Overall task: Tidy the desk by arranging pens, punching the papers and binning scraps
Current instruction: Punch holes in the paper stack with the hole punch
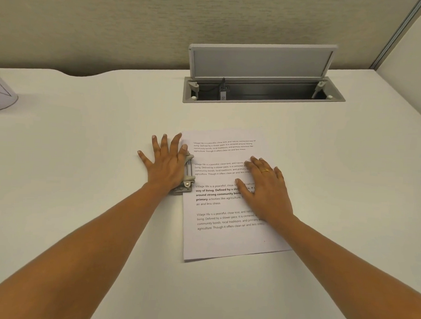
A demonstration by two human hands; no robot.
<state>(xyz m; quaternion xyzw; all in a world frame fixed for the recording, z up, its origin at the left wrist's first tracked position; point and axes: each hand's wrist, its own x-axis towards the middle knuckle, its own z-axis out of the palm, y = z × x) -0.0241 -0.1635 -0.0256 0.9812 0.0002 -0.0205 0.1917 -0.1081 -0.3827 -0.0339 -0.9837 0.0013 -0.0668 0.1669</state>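
**A:** Can't spot the hole punch (188, 176), anywhere obvious?

**B:** Yep, sitting mid-desk, set on the left edge of the papers (225, 237), roughly halfway along that edge. Mostly buried under the left hand (165, 167) though. Only seeing the grey lever and the near end poking out right of the palm.

**A:** Gripping it or what?

**B:** Nope, just pressing. Fingers straight and fanned out, palm flat on top of the punch, fingertips pointing far. Same deal with the right hand (263, 188): lying flat on the middle of the top sheet, fingers loosely spread, thumb aimed left, pinning the sheets down. Wearing a gold ring (265, 171) too, btw.

**A:** And the papers themselves?

**B:** Lying flat on the white desk (83, 178), tilted a little. Printed with four blocks of text, the third partly bold. Can't tell how many sheets in there.

**A:** Anything else around?

**B:** Got a cable box (262, 100) sunk into the desk, far and to the right, with its grey lid (262, 62) flipped up and a black cable (222, 87) inside. Also catching part of a white container (2, 94) at the far left, cut off by the frame. Beige partition (114, 22) running behind all of it.
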